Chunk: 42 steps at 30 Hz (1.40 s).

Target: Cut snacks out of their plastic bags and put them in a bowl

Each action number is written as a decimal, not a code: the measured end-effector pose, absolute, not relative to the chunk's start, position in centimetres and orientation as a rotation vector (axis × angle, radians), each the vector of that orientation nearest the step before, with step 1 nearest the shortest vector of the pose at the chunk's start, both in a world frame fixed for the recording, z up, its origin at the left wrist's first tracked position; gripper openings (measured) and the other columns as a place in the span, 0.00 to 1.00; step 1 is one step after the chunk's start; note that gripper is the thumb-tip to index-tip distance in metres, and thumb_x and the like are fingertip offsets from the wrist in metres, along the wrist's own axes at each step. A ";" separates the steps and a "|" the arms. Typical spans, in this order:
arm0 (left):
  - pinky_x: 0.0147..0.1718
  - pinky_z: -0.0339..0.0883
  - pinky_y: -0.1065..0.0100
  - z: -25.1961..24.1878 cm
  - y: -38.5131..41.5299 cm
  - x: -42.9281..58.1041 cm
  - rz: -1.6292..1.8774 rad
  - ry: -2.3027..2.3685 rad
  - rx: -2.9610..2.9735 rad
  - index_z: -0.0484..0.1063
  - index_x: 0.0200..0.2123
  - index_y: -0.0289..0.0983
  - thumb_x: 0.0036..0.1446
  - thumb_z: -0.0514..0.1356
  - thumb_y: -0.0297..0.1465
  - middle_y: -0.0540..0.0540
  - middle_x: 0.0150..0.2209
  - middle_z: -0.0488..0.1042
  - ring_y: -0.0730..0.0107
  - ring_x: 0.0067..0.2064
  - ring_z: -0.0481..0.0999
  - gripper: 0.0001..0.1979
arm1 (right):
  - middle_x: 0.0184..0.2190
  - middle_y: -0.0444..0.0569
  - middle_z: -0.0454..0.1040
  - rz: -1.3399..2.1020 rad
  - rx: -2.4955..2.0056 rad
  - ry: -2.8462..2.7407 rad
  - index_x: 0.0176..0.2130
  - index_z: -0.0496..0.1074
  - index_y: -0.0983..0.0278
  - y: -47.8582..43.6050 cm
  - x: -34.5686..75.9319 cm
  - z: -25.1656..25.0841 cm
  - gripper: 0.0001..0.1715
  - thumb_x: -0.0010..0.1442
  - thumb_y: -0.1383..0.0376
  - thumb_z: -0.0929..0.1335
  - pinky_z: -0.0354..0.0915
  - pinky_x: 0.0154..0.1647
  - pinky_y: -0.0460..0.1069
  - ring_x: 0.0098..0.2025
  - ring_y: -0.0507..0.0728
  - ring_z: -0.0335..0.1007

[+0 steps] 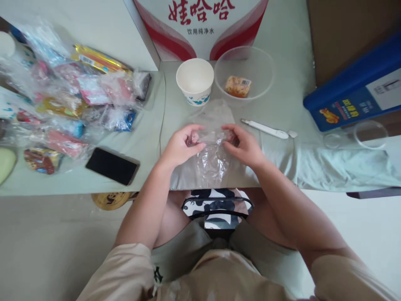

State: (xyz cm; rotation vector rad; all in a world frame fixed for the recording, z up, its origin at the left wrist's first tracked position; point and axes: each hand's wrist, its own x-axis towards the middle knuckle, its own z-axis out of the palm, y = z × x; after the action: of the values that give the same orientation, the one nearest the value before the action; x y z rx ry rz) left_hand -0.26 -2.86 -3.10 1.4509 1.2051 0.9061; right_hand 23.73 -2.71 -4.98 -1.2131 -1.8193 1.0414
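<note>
A crinkled clear plastic bag (213, 165) is stretched between my two hands near the front edge of the table. My left hand (181, 144) is closed on its left side, and my right hand (246, 146) grips the right side. Just beyond them stands a white paper cup (194, 77) with a blue pattern low on its wall. To its right a clear plastic bowl (266, 83) holds a small wrapped snack (238, 86). A white utility knife (266, 128) lies to the right of my right hand, touching nothing I hold.
Several wrapped packets in clear bags (78, 96) are heaped at the left. Nearer lies a black phone (112, 166). A white and red carton (203, 33) stands at the back. On the right are a blue box (351, 88) and a clear round container (371, 134).
</note>
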 end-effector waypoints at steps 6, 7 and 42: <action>0.37 0.69 0.66 -3.5 -2.6 -0.3 0.801 1.474 1.799 0.81 0.36 0.37 0.56 0.64 0.29 0.49 0.31 0.71 0.70 0.33 0.72 0.06 | 0.46 0.57 0.74 0.466 -1.396 -1.878 0.36 0.79 0.61 -2.6 23.1 -4.9 0.11 0.61 0.59 0.68 0.65 0.56 0.63 0.52 0.66 0.71; 0.41 0.70 0.64 -3.6 -2.6 -0.4 0.846 1.501 1.823 0.81 0.34 0.37 0.54 0.65 0.29 0.46 0.36 0.73 0.67 0.38 0.75 0.05 | 0.48 0.58 0.75 0.452 -1.391 -1.869 0.35 0.78 0.61 -2.7 23.1 -4.5 0.09 0.60 0.59 0.69 0.63 0.60 0.65 0.56 0.68 0.69; 0.13 0.58 0.75 -1.6 -2.7 0.3 1.007 1.065 0.866 0.72 0.33 0.40 0.41 0.75 0.40 0.57 0.20 0.67 0.78 0.16 0.64 0.19 | 0.21 0.39 0.68 1.705 -1.054 -1.010 0.35 0.68 0.58 -3.1 22.4 -2.0 0.13 0.49 0.57 0.70 0.61 0.25 0.48 0.22 0.52 0.63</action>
State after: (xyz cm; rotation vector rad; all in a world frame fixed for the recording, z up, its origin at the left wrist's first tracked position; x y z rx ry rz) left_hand 0.27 -2.69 -1.63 0.8662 1.0655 1.0074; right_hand 22.35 -3.06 -2.01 -1.0537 -1.0102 1.7050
